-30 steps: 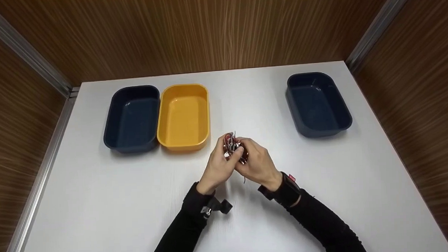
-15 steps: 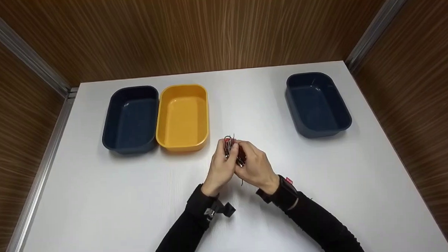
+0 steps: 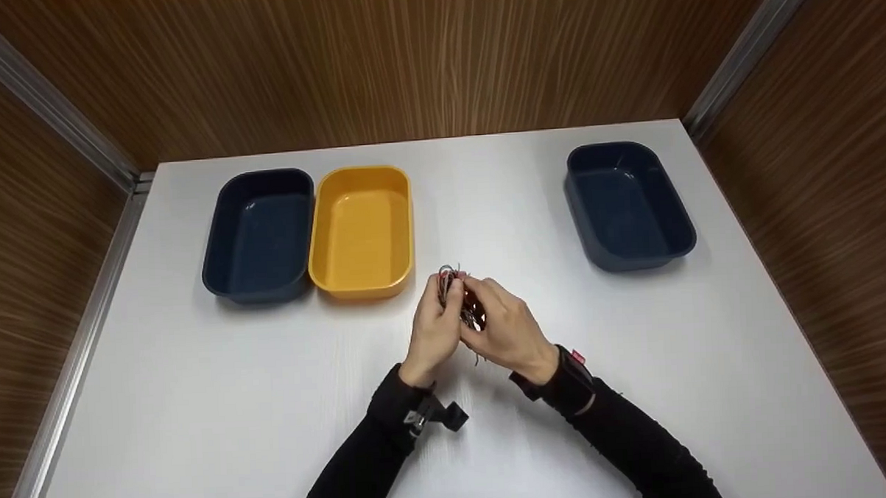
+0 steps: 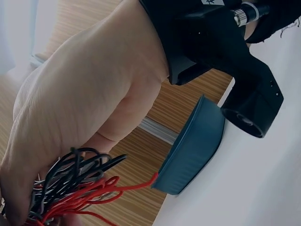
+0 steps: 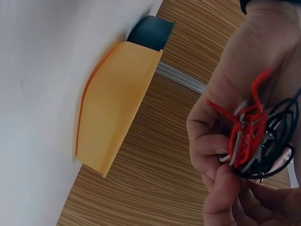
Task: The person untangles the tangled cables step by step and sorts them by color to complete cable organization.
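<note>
A tangled bundle of thin wires (image 3: 469, 318), red, black and grey, is held between both hands above the middle of the table. My left hand (image 3: 432, 330) grips its left side, thumb laid across the top. On the other side, my right hand (image 3: 510, 328) curls its fingers and thumb round the wires. Black loops and loose red ends of the wires (image 4: 77, 188) stick out in the left wrist view. Red strands of the bundle (image 5: 249, 134) show beside black coils in the right wrist view. The middle of the bundle is hidden by the fingers.
Beyond the hands to the left, a yellow bin (image 3: 362, 241) stands beside a dark blue bin (image 3: 262, 240). Another dark blue bin (image 3: 628, 206) stands at the back right. Wood-grain panels (image 3: 436, 65) enclose the back and sides of the white table (image 3: 198, 405).
Both hands have moved slightly toward the body with the wires. The left thumb has slid across the bundle, and the fingers have shifted on it. The bins have stayed put.
</note>
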`<state>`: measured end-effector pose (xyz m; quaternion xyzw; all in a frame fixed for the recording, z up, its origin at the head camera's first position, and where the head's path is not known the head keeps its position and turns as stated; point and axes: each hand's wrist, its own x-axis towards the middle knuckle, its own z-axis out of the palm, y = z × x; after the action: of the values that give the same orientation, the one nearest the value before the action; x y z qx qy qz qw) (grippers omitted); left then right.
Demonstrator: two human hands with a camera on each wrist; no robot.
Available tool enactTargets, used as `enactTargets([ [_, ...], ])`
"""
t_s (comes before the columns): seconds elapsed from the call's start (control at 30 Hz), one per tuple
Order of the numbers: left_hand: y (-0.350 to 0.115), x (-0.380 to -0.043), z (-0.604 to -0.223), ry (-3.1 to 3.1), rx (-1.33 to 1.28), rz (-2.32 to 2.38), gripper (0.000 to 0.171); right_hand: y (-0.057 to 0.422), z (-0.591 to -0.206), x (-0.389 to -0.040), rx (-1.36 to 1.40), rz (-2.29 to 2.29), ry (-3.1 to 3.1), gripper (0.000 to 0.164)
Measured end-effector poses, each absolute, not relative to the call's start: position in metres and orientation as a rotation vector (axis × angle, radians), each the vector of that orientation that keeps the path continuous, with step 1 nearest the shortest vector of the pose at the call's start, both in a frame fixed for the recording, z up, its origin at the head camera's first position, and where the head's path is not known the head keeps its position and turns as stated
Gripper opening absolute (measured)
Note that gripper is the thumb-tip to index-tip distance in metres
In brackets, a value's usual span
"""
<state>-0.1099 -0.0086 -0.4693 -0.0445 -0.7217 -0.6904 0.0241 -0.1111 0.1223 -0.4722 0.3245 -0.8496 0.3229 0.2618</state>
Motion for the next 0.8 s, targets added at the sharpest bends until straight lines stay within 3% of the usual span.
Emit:
enactTargets([
  [0.3,-0.007,-0.11,-0.466,-1.984,-0.05,-2.371,0.024,0.129,-0.459,-0.107,0.959,0.826,-2.282,0.055],
  [0.47,-0.011,-0.111,-0.462,-1.789,0.009,-2.553,0.022,0.136,-0.45,-0.107,0.934,0.857,-2.252,0.048],
  [0.8,-0.018,-0.109,-0.459,-1.806,-0.125,-2.61,0.02,0.153,-0.439,-0.115,0.93,0.924,-2.14,0.035],
])
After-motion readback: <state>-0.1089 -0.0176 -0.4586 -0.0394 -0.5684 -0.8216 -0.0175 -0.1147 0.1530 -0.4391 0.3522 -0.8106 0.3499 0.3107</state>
